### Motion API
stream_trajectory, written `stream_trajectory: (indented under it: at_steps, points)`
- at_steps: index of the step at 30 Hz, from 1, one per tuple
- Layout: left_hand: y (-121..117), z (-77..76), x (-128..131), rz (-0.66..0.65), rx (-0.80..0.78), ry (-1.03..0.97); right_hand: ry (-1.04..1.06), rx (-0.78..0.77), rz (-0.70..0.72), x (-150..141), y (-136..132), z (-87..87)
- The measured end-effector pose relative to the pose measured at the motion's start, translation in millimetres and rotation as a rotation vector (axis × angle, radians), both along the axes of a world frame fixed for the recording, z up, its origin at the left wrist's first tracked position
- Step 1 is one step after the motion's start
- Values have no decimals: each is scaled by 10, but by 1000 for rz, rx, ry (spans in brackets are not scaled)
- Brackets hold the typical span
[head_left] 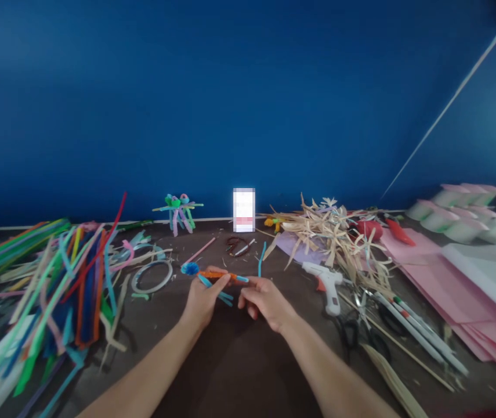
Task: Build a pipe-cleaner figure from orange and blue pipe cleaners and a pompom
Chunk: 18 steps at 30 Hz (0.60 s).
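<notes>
My left hand is closed around a pipe-cleaner figure held level above the table. It has a round blue coil at its left end, an orange wrapped middle and a light blue tip at the right. Loose light blue pipe-cleaner ends hang below the left thumb. At the light blue tip, my right hand has its fingers curled and pinches the end. A separate light blue pipe cleaner lies just beyond the right hand.
Bundled colourful pipe cleaners and a tape ring lie left. Behind stand a pipe-cleaner figure and a lit, blurred screen. Right are straw pieces, a glue gun, scissors and pink sheets.
</notes>
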<state>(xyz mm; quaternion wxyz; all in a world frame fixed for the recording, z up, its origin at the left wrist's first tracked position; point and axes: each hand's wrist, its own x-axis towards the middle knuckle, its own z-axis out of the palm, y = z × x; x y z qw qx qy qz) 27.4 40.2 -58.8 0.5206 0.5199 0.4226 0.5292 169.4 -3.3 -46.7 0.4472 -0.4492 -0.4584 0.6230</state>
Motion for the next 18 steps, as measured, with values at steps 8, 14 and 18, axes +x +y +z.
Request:
stream_trajectory:
  at_steps: [8, 14, 18]
  points:
    - [-67, 62, 1, -25, 159, 241, 106, -114, -123, -47, 25, -41]
    - [-52, 49, -5, -5, 199, 302, 222, -174, -105, -15, 32, -14]
    - [-36, 30, -5, -27, 181, 289, 46, -79, -117, -52, 20, -29]
